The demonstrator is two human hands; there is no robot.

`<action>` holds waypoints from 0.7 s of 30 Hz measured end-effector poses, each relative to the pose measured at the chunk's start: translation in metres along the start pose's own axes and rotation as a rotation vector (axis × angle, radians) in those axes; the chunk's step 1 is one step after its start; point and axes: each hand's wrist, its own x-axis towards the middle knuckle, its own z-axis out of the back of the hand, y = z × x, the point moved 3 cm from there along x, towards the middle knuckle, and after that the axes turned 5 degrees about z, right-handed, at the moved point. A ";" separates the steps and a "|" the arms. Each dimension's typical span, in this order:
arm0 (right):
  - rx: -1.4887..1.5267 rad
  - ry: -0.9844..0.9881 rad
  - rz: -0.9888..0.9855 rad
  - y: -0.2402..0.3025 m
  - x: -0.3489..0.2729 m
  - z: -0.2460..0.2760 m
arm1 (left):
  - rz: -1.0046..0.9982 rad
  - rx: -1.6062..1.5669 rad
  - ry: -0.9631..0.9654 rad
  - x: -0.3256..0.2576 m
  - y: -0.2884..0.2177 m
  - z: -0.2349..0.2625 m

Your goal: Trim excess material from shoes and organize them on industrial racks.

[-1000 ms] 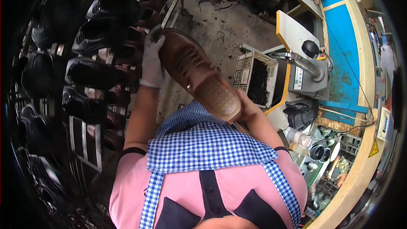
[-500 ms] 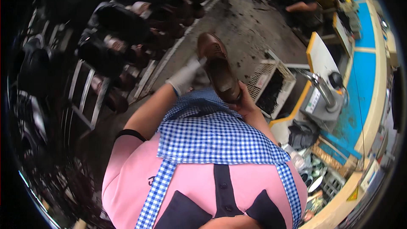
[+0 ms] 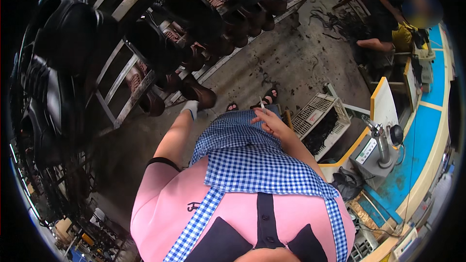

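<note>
The brown boot (image 3: 200, 95) sits at the lower end of the metal rack (image 3: 127, 101), toe pointing out toward the concrete floor (image 3: 291, 63), and the left hand (image 3: 191, 108), in a pale work glove, is on its heel end; whether the fingers are clamped round the boot or only pressed against it cannot be told, since the glove is seen from behind. Beside it on the same rail sit further brown boots (image 3: 151, 102), and higher rows of dark boots (image 3: 228, 17) fill the rack up toward the top edge. The right hand (image 3: 271, 122) hovers over the checked apron (image 3: 252, 160), bare, fingers loosely spread, with a thin pale stick-like tool (image 3: 262, 103) pinched between two of them; what the tool is cannot be made out. To seat a boot well here, it looks wise to keep the gloved hand behind the heel and slide the sole fully onto the rail, level with its neighbours, so that it does not tip off the low edge onto the floor, and to keep the tool in the right hand clear of the leather. To the right stand a white slatted crate (image 3: 324, 116) with dark pieces in it and a small grey machine (image 3: 376, 148) on the blue bench (image 3: 412, 160). Another person (image 3: 388, 14) sits working at the far end of that bench.
</note>
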 end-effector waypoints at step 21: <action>0.200 -0.302 0.088 -0.048 -0.053 0.072 | -0.422 0.112 -0.560 0.026 -0.217 0.041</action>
